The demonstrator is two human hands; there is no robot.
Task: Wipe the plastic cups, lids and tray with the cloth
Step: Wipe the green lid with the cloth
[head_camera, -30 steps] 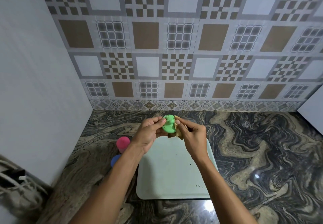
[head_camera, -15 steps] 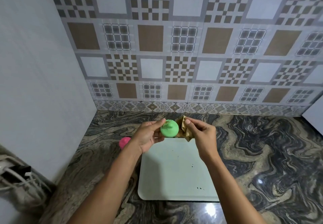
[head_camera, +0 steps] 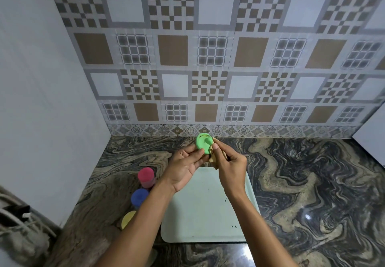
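I've turned the lid (head_camera: pixel 203 145) over, nub side facing me, my left fingers (head_camera: pixel 193 154) pinching its edge and my right fingers (head_camera: pixel 215 147) pinching the cloth (head_camera: pixel 214 159) against it above the tray (head_camera: pixel 200 225); specked tray and cups (head_camera: pixel 146 176) on the bench look unwiped.

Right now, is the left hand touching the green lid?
Touching. The head view shows the left hand pinching the green lid at its lower edge.
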